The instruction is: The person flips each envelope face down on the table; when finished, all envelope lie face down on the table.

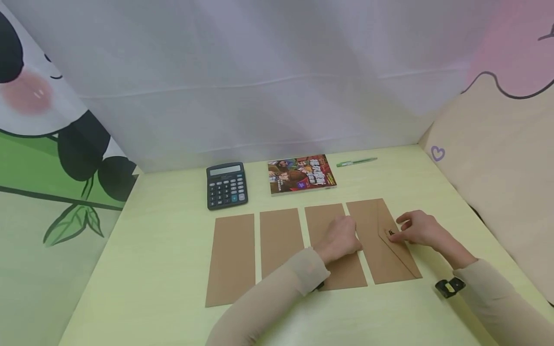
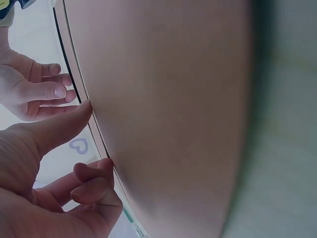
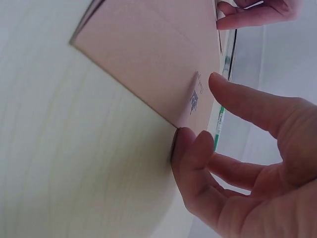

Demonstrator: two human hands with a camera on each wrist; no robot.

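A brown paper envelope (image 1: 368, 250) with a pointed flap and a small dark print (image 3: 193, 101) lies at the right end of a row. To its left, plain brown paper rectangles of similar size lie side by side. My left hand (image 1: 339, 239) is over the third one (image 1: 322, 216); in the left wrist view its thumb and fingertips are at a brown paper edge, spaced apart. My right hand (image 1: 419, 229) is at the envelope's right edge. In the right wrist view a curled finger (image 3: 185, 144) touches that edge near the print, the thumb raised apart from it.
Behind the row stand a dark calculator (image 1: 226, 185) on the left, a colourful book (image 1: 301, 174) in the middle and a green pen (image 1: 357, 162) on the right. Fabric walls close off the pale table (image 1: 151, 250) at the back and sides.
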